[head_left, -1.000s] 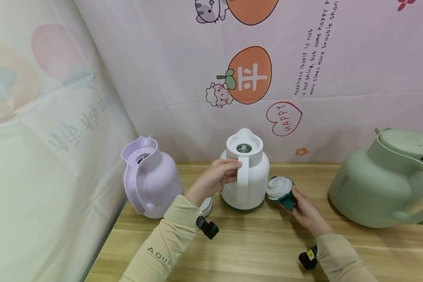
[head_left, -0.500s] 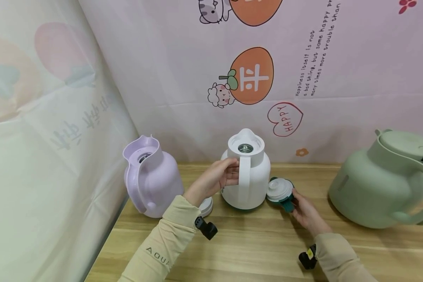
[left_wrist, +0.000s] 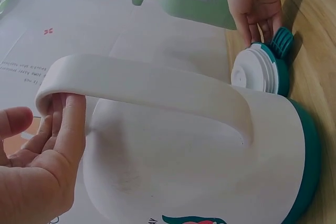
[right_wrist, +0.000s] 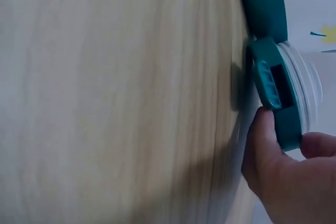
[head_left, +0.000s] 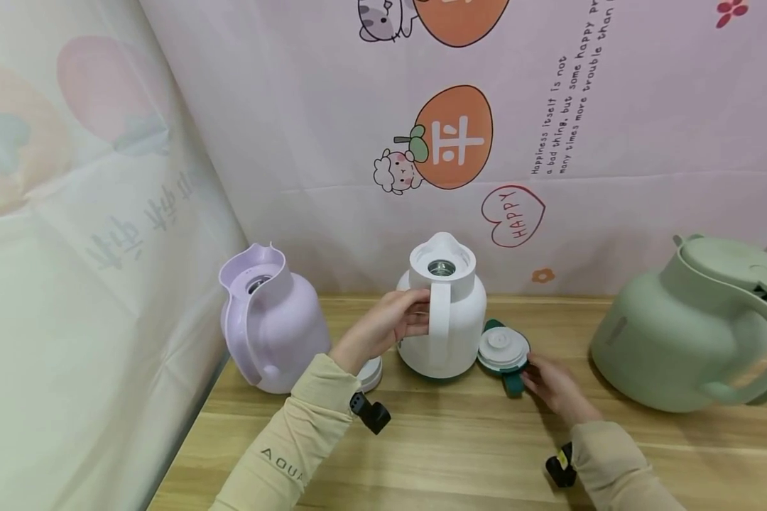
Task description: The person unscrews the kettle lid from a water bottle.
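Note:
In the head view a white thermal jug with a green base stands upright, its mouth uncovered. My left hand has fairly straight fingers inside the jug's handle; their tips are hidden behind it. In the left wrist view the left thumb stays apart from the handle. To the jug's right a green jug lid lies with its white threaded stopper facing up. My right hand pinches its edge; the right wrist view shows thumb and fingers at the green rim.
A lilac jug stands uncovered on the left, with a white round lid beside it, partly behind my left arm. On the right is a larger sage-green jug with its lid on. A printed cloth backs the wooden table.
The lid in my right hand has tipped from a slant to nearly flat on the table, its tab turning toward me. My left thumb has drawn back from the jug's handle.

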Tool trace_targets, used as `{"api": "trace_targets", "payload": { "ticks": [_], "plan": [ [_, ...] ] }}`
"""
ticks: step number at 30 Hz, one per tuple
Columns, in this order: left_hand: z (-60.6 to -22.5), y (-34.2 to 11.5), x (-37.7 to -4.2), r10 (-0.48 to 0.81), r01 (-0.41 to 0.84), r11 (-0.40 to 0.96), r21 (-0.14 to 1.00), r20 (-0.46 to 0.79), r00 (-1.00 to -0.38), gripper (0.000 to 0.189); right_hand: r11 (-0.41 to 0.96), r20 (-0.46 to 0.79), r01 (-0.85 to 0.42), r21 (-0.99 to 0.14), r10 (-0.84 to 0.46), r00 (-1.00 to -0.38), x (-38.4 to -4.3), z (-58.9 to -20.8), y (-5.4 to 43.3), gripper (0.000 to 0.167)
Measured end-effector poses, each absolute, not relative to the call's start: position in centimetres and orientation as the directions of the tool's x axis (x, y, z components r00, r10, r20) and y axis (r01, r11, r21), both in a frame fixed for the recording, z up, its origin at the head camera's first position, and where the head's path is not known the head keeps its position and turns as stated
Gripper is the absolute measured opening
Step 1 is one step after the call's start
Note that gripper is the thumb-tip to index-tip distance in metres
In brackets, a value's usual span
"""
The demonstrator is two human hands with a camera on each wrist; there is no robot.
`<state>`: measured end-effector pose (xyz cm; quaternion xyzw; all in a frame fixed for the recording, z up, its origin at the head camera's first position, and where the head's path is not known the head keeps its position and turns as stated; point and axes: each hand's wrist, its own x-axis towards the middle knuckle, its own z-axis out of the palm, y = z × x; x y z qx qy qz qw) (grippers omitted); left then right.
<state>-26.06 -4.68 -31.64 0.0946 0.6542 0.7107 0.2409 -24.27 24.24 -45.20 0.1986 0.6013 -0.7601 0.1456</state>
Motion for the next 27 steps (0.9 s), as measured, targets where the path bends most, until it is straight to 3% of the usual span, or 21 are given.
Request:
{"api": "trace_targets", "payload": {
  "ticks": [9,27],
  "plan": [
    [-31.77,-4.71,-26.00,0.469,-0.166,0.016,0.986,-0.154,-0.870,0.039,-0.141,-0.457,0.448,-0.883,0.042,-0.888,-24.21,-45.25,24.30,0.057],
    [-31.77,-4.47,-25.95,0.448,-0.172,0.026,0.985,-0.165,-0.879,0.040,-0.070,-0.402,0.398,-0.915,0.055,-0.914,-23.90,-45.65,24.76,0.059]
  ]
}}
